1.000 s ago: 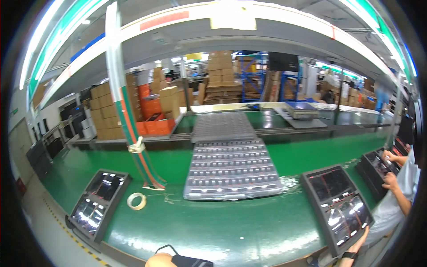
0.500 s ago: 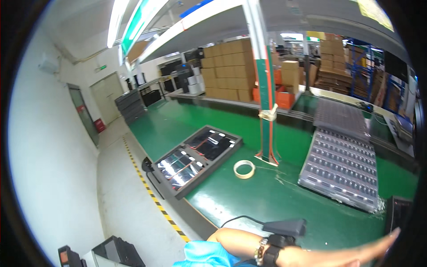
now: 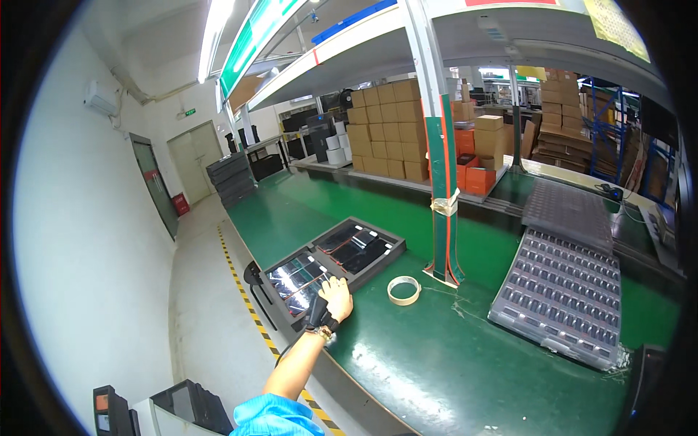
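Observation:
My left hand (image 3: 337, 299) reaches over the near edge of a dark grey tray (image 3: 349, 283), its fingers apart and no held thing visible. Glossy black flat panels (image 3: 294, 280) with orange strips and white tabs fill the tray's two compartments. The fingertips are close to the tray's middle divider; whether they touch a panel I cannot tell. A black block-shaped device (image 3: 318, 312) sits at my wrist, beside a dark band and a beaded bracelet (image 3: 324, 333). Right of the tray a roll of tape (image 3: 403, 291) lies flat on the green bench. My right hand is out of view.
A post (image 3: 443, 196) rises from the green bench (image 3: 407, 363). Right of it lies a clear plastic tray with many pockets (image 3: 560, 298), another similar tray (image 3: 567, 211) behind. Brown cartons (image 3: 389, 131) are stacked beyond. Dark trays (image 3: 231, 178) stand piled at the far left.
My left hand has swung from the lower right to the grey tray on the left, and the black device has moved with the wrist. The view has shifted slightly.

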A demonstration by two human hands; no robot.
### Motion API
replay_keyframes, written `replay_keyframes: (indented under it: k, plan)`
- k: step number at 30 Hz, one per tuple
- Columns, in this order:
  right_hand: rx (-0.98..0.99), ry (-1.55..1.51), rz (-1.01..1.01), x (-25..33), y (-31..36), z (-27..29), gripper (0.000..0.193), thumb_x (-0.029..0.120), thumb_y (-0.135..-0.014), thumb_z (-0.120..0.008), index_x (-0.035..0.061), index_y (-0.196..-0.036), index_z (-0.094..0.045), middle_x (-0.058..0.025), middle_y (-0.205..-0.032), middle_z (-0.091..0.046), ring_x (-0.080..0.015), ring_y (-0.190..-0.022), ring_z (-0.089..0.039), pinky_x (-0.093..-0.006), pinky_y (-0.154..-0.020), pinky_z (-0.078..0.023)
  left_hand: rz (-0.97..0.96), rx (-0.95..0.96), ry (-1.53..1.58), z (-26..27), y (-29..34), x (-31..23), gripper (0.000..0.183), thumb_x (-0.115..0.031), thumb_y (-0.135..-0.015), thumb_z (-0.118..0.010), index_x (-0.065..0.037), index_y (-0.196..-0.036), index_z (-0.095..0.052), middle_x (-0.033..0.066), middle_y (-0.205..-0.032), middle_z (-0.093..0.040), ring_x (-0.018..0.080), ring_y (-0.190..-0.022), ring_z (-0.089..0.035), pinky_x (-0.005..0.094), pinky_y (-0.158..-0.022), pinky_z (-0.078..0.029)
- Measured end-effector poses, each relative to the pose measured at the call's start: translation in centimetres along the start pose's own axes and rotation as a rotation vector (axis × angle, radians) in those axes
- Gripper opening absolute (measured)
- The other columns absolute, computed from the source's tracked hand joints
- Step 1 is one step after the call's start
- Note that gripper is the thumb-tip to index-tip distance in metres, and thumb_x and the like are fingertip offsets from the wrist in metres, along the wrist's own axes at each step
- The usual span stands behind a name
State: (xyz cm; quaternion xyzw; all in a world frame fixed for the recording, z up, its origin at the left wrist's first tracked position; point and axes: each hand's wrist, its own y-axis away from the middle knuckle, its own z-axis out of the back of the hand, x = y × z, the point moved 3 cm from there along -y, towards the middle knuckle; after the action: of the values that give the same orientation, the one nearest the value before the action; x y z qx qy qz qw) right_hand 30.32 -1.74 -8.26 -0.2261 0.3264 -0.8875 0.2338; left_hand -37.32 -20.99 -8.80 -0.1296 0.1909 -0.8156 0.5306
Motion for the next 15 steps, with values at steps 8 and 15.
replay_keyframes:
  k: [8,15]
  plan:
    - [-0.04,-0.05,-0.057,0.7,0.0,0.2,0.02,0.01,-0.095,-0.053,-0.0018,-0.094,-0.069,-0.0221,-0.1,-0.068,-0.0414,-0.094,-0.064,-0.0481,-0.089,-0.05,0.149,-0.043,0.033,1.8,-0.9,-4.7,0.057,-0.042,-0.09,-0.062,0.007,-0.119,-0.055,0.0231,-0.124,-0.055,0.0385,-0.119,-0.053,0.0493,-0.099,-0.043]
    - [-0.079,-0.047,-0.106,1.5,-0.4,0.1,0.021,0.013,-0.096,-0.053,0.0018,-0.092,-0.07,-0.0193,-0.093,-0.068,-0.04,-0.086,-0.063,-0.0464,-0.078,-0.051,0.173,-0.001,-0.036,1.2,0.6,-4.1,0.081,-0.06,-0.087,-0.061,0.008,-0.13,-0.05,0.026,-0.135,-0.052,0.0372,-0.127,-0.049,0.0491,-0.106,-0.039]
